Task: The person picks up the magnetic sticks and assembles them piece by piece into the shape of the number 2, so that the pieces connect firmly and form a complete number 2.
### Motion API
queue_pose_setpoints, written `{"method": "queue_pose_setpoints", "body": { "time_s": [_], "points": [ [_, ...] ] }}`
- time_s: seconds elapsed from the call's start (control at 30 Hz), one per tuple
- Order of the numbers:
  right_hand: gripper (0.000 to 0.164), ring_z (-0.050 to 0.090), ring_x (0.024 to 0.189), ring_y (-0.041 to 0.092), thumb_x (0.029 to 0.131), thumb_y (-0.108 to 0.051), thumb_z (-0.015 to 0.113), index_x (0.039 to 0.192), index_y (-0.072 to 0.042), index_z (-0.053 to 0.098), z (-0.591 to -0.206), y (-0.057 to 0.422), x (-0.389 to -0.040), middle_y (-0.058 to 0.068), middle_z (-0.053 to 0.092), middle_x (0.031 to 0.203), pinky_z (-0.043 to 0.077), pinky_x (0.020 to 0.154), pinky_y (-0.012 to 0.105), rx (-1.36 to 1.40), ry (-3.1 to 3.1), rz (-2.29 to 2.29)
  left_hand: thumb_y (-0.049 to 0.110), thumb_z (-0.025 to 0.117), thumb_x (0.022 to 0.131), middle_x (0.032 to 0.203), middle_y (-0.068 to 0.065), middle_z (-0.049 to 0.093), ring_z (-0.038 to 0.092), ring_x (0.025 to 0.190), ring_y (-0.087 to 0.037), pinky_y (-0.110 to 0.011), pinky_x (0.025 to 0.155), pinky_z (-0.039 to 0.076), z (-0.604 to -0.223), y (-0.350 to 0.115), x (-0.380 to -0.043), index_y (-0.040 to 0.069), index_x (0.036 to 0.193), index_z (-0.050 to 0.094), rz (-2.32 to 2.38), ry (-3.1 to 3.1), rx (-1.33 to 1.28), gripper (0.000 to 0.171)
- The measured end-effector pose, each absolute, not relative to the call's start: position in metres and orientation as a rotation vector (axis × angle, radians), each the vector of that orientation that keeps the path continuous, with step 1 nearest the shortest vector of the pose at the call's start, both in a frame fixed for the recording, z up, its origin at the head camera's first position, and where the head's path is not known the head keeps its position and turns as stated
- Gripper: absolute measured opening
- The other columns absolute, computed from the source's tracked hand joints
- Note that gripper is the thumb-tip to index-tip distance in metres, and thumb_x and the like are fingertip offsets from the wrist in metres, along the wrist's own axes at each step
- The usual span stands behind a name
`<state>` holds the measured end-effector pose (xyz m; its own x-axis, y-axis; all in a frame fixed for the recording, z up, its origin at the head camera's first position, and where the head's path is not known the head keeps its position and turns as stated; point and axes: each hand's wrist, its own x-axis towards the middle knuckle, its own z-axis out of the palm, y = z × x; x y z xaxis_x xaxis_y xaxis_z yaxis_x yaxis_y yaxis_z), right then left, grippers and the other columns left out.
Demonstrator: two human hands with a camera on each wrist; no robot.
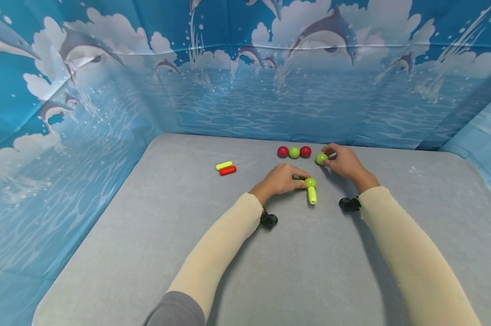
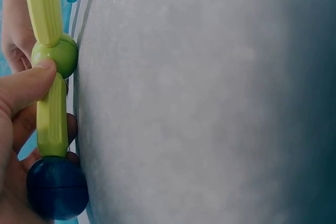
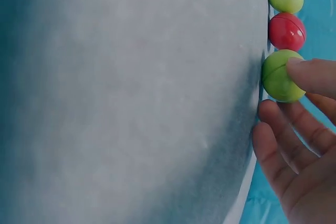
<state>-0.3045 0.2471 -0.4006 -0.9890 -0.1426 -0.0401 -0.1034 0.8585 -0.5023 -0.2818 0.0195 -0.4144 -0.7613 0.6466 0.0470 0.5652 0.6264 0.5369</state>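
Note:
Thumb and fingers of my left hand (image 1: 282, 179) hold a joined toy piece by one of its yellow-green rods (image 2: 51, 116). That rod meets a green ball (image 1: 310, 182), from which another yellow-green rod (image 1: 312, 195) points toward me. A dark blue ball (image 2: 58, 188) sits at the held rod's other end; the left hand hides it in the head view. Farther right, my right hand (image 1: 345, 162) pinches a loose green ball (image 3: 281, 77) between thumb and fingers, close over the grey table. This ball is just right of a row of balls.
The row near the table's back edge has a red ball (image 1: 283, 151), a green ball (image 1: 294, 152) and another red ball (image 1: 305, 151). To the left lie a yellow-green rod (image 1: 224, 165) and a red rod (image 1: 227, 170). A dolphin-print curtain (image 1: 245, 104) surrounds the table (image 1: 168, 226).

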Motion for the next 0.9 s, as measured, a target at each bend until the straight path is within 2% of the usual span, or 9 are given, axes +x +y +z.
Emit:
{"method": "queue_pose_setpoints", "body": {
  "time_s": [0.33,0.57,0.77,0.9],
  "points": [
    [0.042,0.054,0.122,0.047,0.099,-0.014,0.056,0.137,0.004,0.052,-0.401,0.248,-0.299,0.031,0.052,0.137,0.049,0.096,0.056,-0.216,2.946,-0.822,0.032,0.07,0.093,0.127,0.008,0.07,0.063,0.119,-0.005,-0.024,0.099,0.05,-0.415,0.019,-0.281,0.028,0.126,0.07,0.796,2.711,1.005,0.033],
    [0.042,0.056,0.121,0.046,0.098,-0.015,0.059,0.135,0.003,0.053,-0.388,0.251,-0.282,0.029,0.052,0.138,0.051,0.093,0.056,-0.301,2.944,-0.822,0.032,0.07,0.093,0.127,0.009,0.07,0.063,0.118,-0.006,-0.025,0.099,0.05,-0.415,0.018,-0.281,0.029,0.125,0.07,0.804,2.712,0.975,0.032],
    [0.037,0.065,0.105,0.041,0.093,-0.005,0.065,0.127,0.006,0.06,-0.381,0.255,-0.25,0.027,0.06,0.128,0.054,0.088,0.054,-0.572,3.004,-0.757,0.032,0.07,0.093,0.127,0.008,0.07,0.063,0.118,-0.006,-0.025,0.097,0.051,-0.415,0.02,-0.281,0.028,0.125,0.071,0.805,2.71,0.99,0.032],
    [0.034,0.068,0.1,0.036,0.09,-0.003,0.068,0.123,0.003,0.063,-0.377,0.258,-0.217,0.023,0.064,0.122,0.057,0.083,0.049,-0.675,3.028,-0.763,0.032,0.07,0.093,0.127,0.008,0.07,0.063,0.118,-0.007,-0.026,0.098,0.051,-0.416,0.022,-0.28,0.028,0.125,0.071,0.812,2.713,0.995,0.032]
  ]
}}
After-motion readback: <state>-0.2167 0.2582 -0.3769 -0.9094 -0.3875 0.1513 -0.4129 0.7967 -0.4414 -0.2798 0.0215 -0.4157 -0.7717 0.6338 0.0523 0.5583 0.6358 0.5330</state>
